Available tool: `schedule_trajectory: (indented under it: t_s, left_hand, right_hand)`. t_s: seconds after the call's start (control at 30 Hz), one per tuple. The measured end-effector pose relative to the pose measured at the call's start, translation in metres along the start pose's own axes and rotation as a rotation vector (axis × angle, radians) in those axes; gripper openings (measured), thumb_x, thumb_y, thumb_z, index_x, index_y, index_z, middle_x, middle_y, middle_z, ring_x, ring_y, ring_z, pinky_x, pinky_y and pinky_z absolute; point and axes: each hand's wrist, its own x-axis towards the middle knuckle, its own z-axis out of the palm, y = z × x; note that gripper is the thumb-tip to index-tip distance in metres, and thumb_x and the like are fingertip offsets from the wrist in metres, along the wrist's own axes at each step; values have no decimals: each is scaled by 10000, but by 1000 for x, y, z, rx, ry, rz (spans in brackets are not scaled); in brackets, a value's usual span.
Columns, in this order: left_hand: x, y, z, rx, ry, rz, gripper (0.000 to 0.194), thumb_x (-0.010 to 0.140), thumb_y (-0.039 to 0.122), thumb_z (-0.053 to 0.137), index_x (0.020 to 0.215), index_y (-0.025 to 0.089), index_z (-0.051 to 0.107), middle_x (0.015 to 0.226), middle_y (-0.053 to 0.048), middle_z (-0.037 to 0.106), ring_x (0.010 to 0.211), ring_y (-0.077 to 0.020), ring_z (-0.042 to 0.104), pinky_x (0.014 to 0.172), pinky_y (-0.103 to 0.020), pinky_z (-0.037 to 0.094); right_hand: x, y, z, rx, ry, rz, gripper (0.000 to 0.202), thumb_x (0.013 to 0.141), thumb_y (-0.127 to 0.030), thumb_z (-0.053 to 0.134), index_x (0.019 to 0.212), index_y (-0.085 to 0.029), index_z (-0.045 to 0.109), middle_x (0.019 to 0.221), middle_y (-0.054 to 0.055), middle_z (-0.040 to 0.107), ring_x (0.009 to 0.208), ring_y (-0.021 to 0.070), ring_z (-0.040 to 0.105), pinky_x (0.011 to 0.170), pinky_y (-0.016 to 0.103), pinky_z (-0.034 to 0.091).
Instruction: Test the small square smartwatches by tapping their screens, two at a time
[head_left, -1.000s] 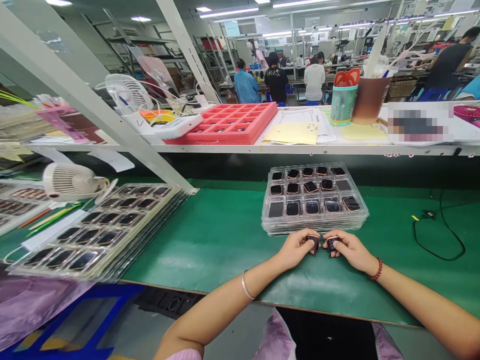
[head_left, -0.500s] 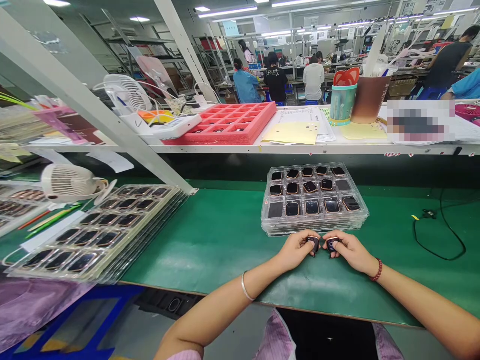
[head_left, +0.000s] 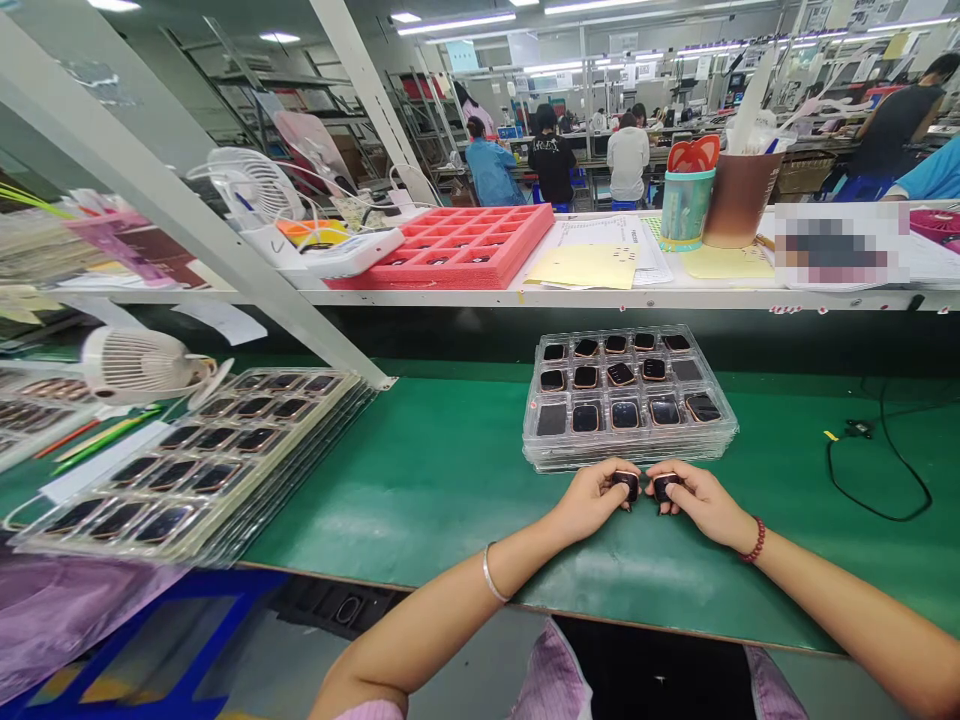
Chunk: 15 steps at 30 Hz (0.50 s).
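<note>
My left hand (head_left: 597, 497) is closed round a small square smartwatch (head_left: 627, 485), thumb across its dark screen. A second smartwatch (head_left: 661, 488) is gripped in my right hand (head_left: 696, 500), its thumb also on the face. The two hands are held close together, fingertips nearly meeting, above the green mat. Just beyond them sits a stack of clear plastic trays (head_left: 630, 452). Dark watch faces with gold-coloured rims fill most compartments of the top tray; a back-right and a front-left compartment hold no watch.
More stacked watch trays (head_left: 292, 440) stand at left, beside a white fan (head_left: 139, 365). A black cable (head_left: 862, 508) lies at right. On the shelf above are a red foam tray (head_left: 517, 245), papers and cups (head_left: 739, 200). People sit farther back.
The lit markings on both watch screens have gone, leaving them dark. My hands have stayed in place.
</note>
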Motion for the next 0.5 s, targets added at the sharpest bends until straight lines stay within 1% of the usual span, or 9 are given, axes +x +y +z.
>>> schedule_trajectory:
  t_s: [0.1, 0.13, 0.27, 0.37, 0.5]
  left_hand:
    - [0, -1, 0, 35, 23, 13, 364, 723, 145, 598, 1085, 165, 573, 886, -45, 637, 714, -124, 580, 682, -257, 484]
    - [0, -2, 0, 45, 30, 15, 372, 718, 147, 605, 1088, 167, 572, 890, -46, 639, 714, -125, 579, 680, -254, 479]
    - [0, -2, -2, 49, 53, 19, 267, 748, 186, 579, 1012, 146, 585, 822, -43, 625, 686, -126, 567, 648, -250, 461]
    - [0, -1, -2, 55, 54, 32, 276, 749, 189, 582, 1021, 145, 572, 836, -45, 625, 702, -129, 565, 651, -249, 452]
    - [0, 0, -1, 21, 40, 31, 268, 754, 204, 581, 1016, 148, 569, 833, -46, 624, 715, -137, 568, 666, -262, 458]
  right_hand:
    - [0, 2, 0, 23, 35, 0, 376, 837, -217, 505, 1212, -229, 471, 1095, 85, 616, 835, 175, 644, 645, 288, 527]
    - [0, 3, 0, 27, 43, -3, 395, 836, -216, 504, 1227, -232, 456, 1119, 91, 608, 851, 179, 644, 647, 291, 529]
    - [0, 4, 1, 6, 28, -24, 351, 857, -233, 471, 1208, -215, 479, 1070, 89, 634, 787, 166, 653, 668, 313, 534]
    - [0, 3, 1, -4, -2, -34, 353, 847, -223, 490, 1199, -210, 490, 1081, 88, 636, 827, 174, 654, 715, 325, 535]
    - [-1, 3, 1, -10, -13, -14, 338, 859, -231, 472, 1196, -214, 494, 1068, 82, 643, 803, 176, 662, 684, 319, 536]
